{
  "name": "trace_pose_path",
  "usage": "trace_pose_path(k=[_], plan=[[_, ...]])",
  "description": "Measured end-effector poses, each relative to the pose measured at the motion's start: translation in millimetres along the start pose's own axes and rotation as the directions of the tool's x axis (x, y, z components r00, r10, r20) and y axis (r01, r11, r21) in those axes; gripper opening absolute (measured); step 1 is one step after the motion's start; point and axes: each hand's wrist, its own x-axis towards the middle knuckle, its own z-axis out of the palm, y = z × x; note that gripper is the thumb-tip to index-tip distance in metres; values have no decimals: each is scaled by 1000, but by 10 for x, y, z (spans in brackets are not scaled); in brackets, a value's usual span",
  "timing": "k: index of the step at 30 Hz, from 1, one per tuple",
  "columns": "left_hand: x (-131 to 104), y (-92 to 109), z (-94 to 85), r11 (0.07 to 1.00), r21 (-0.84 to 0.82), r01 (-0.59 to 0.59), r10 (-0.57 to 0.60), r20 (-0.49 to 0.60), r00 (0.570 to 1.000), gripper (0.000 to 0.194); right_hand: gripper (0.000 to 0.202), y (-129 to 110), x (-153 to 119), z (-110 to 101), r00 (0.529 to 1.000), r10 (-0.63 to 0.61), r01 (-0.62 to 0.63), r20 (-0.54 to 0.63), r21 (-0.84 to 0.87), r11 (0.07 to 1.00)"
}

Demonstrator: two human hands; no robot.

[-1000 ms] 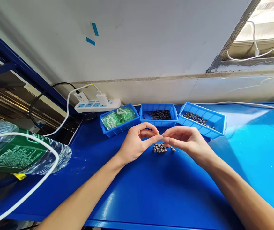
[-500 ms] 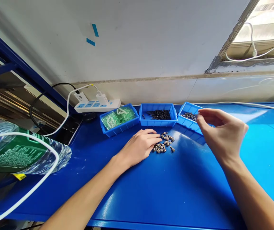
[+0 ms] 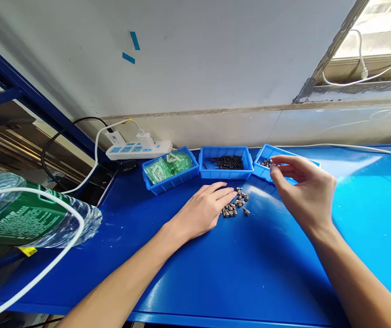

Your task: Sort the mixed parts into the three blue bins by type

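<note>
My left hand lies low on the blue table with its fingers stretched out, the tips at the left edge of a loose pile of small silvery screws. One screw sits slightly apart on the pile's right. Above the right-hand blue bin, my right hand has thumb and index finger pinched together. Something tiny may be between those fingertips, too small to make out. Small dark metal parts show inside that bin, partly covered by the hand.
A middle blue bin holds long black screws; a left one holds green-printed plastic packets. Behind stands a power strip with plugs. A large water bottle and white cable occupy the left side.
My right hand has moved left and slightly down, over the right-hand bin. My left hand has shifted a little to the right against the screw pile.
</note>
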Motion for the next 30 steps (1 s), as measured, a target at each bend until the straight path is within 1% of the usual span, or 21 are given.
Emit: trace_pose_path(k=[4,8,11,16,18,22,25,27,28,29,30], plan=[[-9,-35,-2,999,23,-29,31,-100,995,43,11,3,-6,5,1000,-4,3,23,29,1000],[-12,-48,-20,1000,-20,-12,8,-206,979,31,11,1,-12,10,999,0,-2,39,45,999],[-10,-46,-12,999,-33,9,-17,-243,970,24,9,-9,-27,22,997,-4,-2,79,80,997],[-2,-54,12,993,-115,13,-49,-316,948,21,9,-16,-71,67,992,-26,9,125,135,991],[-3,-62,4,988,-151,28,-77,-331,940,20,10,-9,-90,87,989,-43,24,141,137,990],[-9,-74,-28,974,-210,80,-144,-308,940,24,11,9,-121,119,982,-78,55,171,134,989],[-9,-69,-42,965,-236,113,-185,-312,932,29,11,14,-134,133,976,-103,75,194,142,987],[1,-52,-48,945,-299,134,-234,-329,915,31,11,7,-138,139,969,-116,82,218,157,984],[9,-40,-53,921,-362,147,-276,-337,900,31,10,-1,-138,141,965,-115,75,237,170,983],[19,-27,-59,879,-450,157,-330,-336,882,30,10,-11,-139,142,958,-109,59,266,189,980],[30,-14,-66,815,-557,163,-392,-321,862,29,11,-24,-140,143,947,-99,34,305,212,977]])
